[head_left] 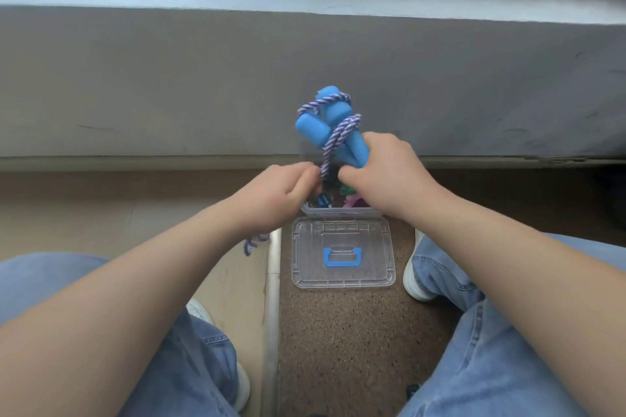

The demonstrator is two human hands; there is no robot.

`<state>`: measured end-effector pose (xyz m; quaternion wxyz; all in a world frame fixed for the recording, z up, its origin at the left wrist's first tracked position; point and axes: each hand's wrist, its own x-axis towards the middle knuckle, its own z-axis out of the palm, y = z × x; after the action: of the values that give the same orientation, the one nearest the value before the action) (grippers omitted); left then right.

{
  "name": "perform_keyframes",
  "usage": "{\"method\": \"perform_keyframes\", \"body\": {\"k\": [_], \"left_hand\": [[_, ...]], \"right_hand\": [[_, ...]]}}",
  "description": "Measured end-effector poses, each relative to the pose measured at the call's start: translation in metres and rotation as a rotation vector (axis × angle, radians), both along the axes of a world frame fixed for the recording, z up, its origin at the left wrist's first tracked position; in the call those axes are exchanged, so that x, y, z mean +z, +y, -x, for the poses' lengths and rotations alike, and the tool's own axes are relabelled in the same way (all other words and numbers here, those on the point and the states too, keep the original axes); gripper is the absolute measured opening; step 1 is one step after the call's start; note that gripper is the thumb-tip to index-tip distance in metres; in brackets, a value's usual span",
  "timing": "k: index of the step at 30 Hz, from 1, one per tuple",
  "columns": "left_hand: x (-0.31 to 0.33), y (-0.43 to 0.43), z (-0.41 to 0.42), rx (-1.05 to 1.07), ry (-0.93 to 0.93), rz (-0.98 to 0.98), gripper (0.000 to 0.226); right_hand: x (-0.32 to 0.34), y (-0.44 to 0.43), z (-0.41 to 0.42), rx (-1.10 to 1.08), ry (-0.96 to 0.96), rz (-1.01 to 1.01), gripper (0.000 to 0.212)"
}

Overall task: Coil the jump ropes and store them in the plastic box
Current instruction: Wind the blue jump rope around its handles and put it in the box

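**While the cord goes round the handles, the box sits open below**

As the right hand [382,173] curls firmly round the lower ends of the two blue foam handles [313,128], holding them upright, the left hand [281,193] pinches the striped cord [339,135] just beside it, fingertips closed on the strand. A few turns of cord already cross the handles. A loose end [251,245] hangs under the left wrist, so the winding looks unfinished.

Directly beneath both hands the clear box [342,211] stands open on the floor [338,332]. Blue, green and pink bits show inside, probably other ropes, though the hands hide most of it. Its lid [366,267] lies flat just in front of it.

Next, I judge, the left hand must carry the slack round the handles, tuck the end in, then lower the bundle into the box without the turns slipping.
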<state>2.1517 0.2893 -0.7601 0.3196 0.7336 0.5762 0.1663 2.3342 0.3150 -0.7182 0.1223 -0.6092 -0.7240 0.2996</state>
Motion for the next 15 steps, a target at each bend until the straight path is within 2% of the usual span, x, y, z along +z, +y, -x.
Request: {"method": "perform_keyframes", "body": {"k": [2,4,7,8,11,13,15], "left_hand": [[-0.002,-0.003,0.0,-0.12,0.009,-0.037,0.035],[0.001,-0.008,0.001,-0.265,0.137,-0.124,0.036],[-0.001,-0.005,0.006,-0.385,0.299,-0.362,0.042],[0.002,-0.004,0.007,-0.385,0.357,-0.412,0.043],[0.009,0.001,0.015,-0.359,0.315,-0.488,0.05],[0.008,0.007,0.02,-0.272,0.262,-0.492,0.055],[0.008,0.016,0.028,-0.159,0.213,-0.393,0.061]], "right_hand": [[-0.006,0.005,-0.006,0.035,-0.173,-0.011,0.021],[-0.011,0.003,-0.006,0.082,-0.276,-0.002,0.02],[-0.021,-0.008,0.001,0.172,-0.413,0.066,0.015],[-0.025,-0.011,0.003,0.222,-0.459,0.08,0.013],[-0.023,-0.021,0.008,0.459,-0.505,0.116,0.013],[-0.017,-0.027,0.011,0.674,-0.484,0.117,0.011],[-0.008,-0.032,0.013,0.788,-0.39,0.122,0.014]]}}
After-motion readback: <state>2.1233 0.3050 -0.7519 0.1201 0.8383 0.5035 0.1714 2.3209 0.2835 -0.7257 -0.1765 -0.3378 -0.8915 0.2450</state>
